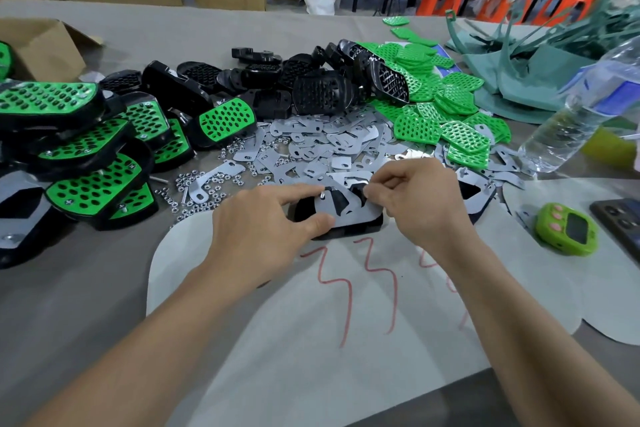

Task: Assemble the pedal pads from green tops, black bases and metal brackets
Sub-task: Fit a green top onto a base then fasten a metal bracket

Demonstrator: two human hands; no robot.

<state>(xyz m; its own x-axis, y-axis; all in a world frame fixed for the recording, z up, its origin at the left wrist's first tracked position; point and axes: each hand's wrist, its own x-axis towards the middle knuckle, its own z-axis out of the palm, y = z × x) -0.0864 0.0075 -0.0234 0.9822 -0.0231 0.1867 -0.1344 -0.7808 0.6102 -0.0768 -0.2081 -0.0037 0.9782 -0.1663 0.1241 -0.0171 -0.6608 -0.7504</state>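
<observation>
– Grey plate at centre frame: what is it, and where does it sit?

– That is the metal bracket (349, 215), lying flat on a black base (346, 231), which rests on the white sheet (311, 340) marked with red strokes, on the bench (86, 288).

– And my hands?

– Your left hand (263, 222) has a narrow grip: index finger stretched over the bracket's upper left edge, thumb against its lower edge. Your right hand (415, 198) has its fingers curled, with a tight fingertip grip on the bracket's upper right edge.

– What lies behind?

– Just beyond your hands, loose brackets (322, 146) in a heap, with small nuts (194, 191) scattered to its left. Further back, black bases (277, 83) at upper centre; green tops (433, 107) to their right. Finished pads (86, 156) are stacked at the left edge. At right, a tilted water bottle (581, 107), a green timer (568, 229) and, beside it, a phone (620, 218).
</observation>
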